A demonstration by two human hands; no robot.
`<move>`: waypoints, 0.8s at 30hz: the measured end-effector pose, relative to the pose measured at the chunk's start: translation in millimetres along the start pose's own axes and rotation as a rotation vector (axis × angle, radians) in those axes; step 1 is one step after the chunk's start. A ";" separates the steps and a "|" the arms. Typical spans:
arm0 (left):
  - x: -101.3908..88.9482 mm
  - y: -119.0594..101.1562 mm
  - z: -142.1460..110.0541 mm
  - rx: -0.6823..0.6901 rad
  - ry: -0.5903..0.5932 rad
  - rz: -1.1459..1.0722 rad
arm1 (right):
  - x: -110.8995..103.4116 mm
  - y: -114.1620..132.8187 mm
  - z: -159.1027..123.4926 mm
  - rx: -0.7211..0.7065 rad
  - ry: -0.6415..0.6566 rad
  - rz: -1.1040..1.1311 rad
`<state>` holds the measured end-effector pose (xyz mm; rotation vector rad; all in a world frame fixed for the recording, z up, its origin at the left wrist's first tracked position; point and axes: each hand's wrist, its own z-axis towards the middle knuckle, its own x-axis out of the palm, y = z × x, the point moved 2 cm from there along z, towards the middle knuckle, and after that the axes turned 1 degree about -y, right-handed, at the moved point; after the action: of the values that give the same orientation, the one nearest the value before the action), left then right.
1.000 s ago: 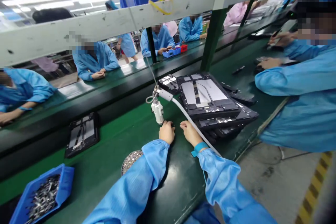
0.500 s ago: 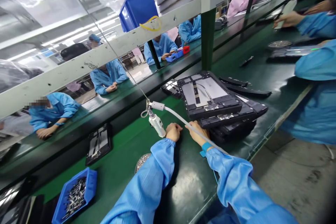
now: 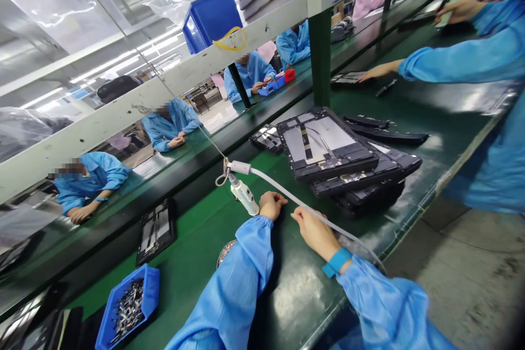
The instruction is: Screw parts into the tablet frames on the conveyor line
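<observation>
My left hand (image 3: 272, 205) rests low over the green bench with its fingers curled together, right beside a hanging white electric screwdriver (image 3: 245, 197). Whether it holds anything small is hidden. My right hand (image 3: 315, 231), with a blue band at the wrist, is a short gap to the right. Its thumb and fingers are drawn together, and anything between them is too small to make out. A grey cable (image 3: 283, 192) runs from the screwdriver over my right hand. Just beyond lies a stack of opened tablet-like devices (image 3: 324, 145) with bare inner parts. A round dish of small metal parts (image 3: 225, 251) is partly behind my left sleeve.
A blue bin (image 3: 153, 292) of small metal pieces stands at lower left. Another opened device (image 3: 157, 229) lies behind it. Long black strips (image 3: 389, 134) sit past the stack. At right, a co-worker's arm (image 3: 443, 65) reaches across the bench. A green post (image 3: 320, 60) supports the shelf.
My right hand has drawn back from the stack, toward me, and its fingers have come together. My left hand has barely moved. The co-worker's arm at right now stretches over the bench.
</observation>
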<state>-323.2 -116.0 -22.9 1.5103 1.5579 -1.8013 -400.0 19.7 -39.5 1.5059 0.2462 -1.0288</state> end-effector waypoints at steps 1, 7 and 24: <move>0.3 -0.1 -0.2 0.006 0.001 0.012 | -0.3 3.4 -13.1 -0.023 -0.007 0.053; 4.0 -11.7 -8.3 0.085 0.000 0.061 | -10.4 11.7 -72.5 -0.050 -0.056 0.344; -90.0 132.8 -185.5 -0.009 -0.337 -0.007 | 41.6 98.4 -55.7 -0.436 0.210 0.270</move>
<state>-93.5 -37.8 12.4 1.1245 1.4040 -1.9285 -284.1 28.3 -7.9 1.2060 0.3774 -0.5564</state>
